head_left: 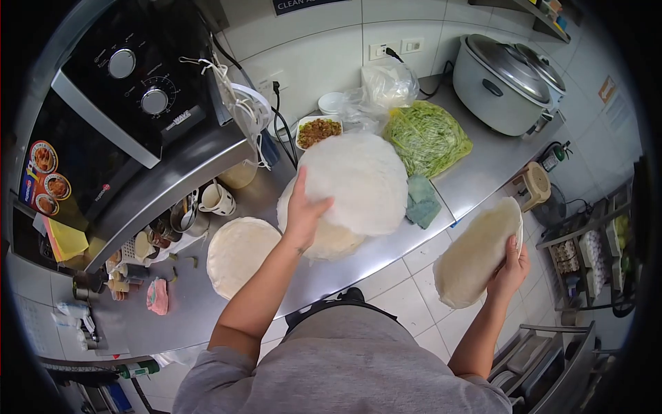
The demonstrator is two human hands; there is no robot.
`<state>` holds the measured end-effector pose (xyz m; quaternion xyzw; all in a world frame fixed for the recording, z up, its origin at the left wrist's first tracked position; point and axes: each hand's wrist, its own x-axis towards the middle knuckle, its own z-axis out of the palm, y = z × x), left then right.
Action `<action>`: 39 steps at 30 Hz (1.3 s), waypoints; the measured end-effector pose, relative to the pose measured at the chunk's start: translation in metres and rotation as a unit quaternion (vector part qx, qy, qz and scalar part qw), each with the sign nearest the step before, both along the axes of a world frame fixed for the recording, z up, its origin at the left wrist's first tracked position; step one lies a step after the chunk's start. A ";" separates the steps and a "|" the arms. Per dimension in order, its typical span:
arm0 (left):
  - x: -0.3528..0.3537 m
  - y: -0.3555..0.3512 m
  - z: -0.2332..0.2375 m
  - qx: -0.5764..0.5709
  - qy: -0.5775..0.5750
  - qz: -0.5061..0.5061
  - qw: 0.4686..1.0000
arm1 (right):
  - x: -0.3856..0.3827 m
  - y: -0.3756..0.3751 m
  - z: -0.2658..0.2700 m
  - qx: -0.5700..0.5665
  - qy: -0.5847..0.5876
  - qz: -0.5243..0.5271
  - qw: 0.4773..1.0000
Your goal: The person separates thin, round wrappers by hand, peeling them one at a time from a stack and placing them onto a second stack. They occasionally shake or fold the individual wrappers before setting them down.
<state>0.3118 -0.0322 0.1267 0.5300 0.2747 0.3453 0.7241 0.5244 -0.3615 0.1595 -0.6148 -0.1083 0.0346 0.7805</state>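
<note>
My left hand [303, 212] grips the edge of a round white flatbread sheet [358, 181] and holds it lifted above a stack of the same sheets [331, 241] on the steel counter [207, 303]. My right hand [512, 265] holds another stack of white sheets [476, 252] out over the tiled floor, to the right of the counter. One more round sheet [238, 254] lies flat on the counter to the left.
A black oven [131, 117] stands at the left. A bag of green vegetables [427, 138], a dish of chopped filling [318, 131], a green cloth [420, 201] and a big rice cooker [500, 83] sit behind. Cups and utensils [200, 207] crowd under the oven. A wire rack [586, 255] stands right.
</note>
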 end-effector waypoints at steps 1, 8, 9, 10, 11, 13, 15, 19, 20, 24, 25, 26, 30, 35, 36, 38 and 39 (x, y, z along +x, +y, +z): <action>-0.010 0.007 -0.038 0.018 0.046 0.019 0.999 | 0.001 -0.001 -0.001 -0.003 0.007 0.004 1.000; -0.055 0.039 -0.152 0.072 0.218 0.079 0.970 | -0.011 0.014 0.010 -0.007 0.007 -0.012 1.000; -0.058 0.039 -0.151 0.070 0.219 0.081 0.970 | -0.014 0.016 0.011 -0.008 0.002 -0.007 1.000; -0.059 0.039 -0.149 0.084 0.224 0.087 0.967 | -0.016 0.018 0.013 -0.007 -0.002 -0.003 1.000; -0.060 0.039 -0.147 0.100 0.229 0.092 0.964 | -0.021 0.022 0.016 -0.006 -0.003 -0.002 1.000; -0.065 0.040 -0.153 0.116 0.254 0.086 0.956 | -0.034 0.031 0.023 -0.008 0.010 -0.002 1.000; -0.074 0.039 -0.151 0.130 0.283 0.082 0.947 | -0.045 0.039 0.023 -0.009 0.017 0.034 0.999; -0.095 0.029 -0.079 0.202 0.378 0.075 0.901 | -0.085 0.073 0.044 -0.137 0.010 0.146 0.980; -0.108 0.029 -0.068 0.193 0.340 0.064 0.918 | -0.102 0.089 0.049 -0.139 0.010 0.157 0.978; -0.186 0.028 -0.059 -0.175 0.059 -0.080 0.979 | -0.205 0.175 0.056 -0.344 -0.075 0.281 0.893; -0.209 0.027 -0.062 -0.204 0.040 -0.096 0.973 | -0.226 0.198 0.047 -0.329 -0.046 0.415 0.847; -0.231 0.027 -0.065 -0.210 0.035 -0.083 0.973 | -0.246 0.221 0.011 -0.226 -0.041 0.532 0.815; -0.314 0.022 -0.104 -0.357 -0.091 0.093 0.925 | -0.327 0.285 -0.064 -0.233 -0.032 0.663 0.711; -0.354 0.012 -0.138 -0.318 -0.024 0.195 0.928 | -0.381 0.318 -0.132 -0.270 -0.119 0.611 0.735; -0.354 0.011 -0.136 -0.306 -0.005 0.224 0.925 | -0.390 0.321 -0.130 -0.275 -0.123 0.617 0.727; -0.354 0.008 -0.131 -0.332 -0.035 0.219 0.917 | -0.404 0.324 -0.125 -0.306 -0.191 0.598 0.716; -0.353 0.007 -0.127 -0.352 -0.059 0.207 0.911 | -0.404 0.325 -0.124 -0.310 -0.195 0.601 0.710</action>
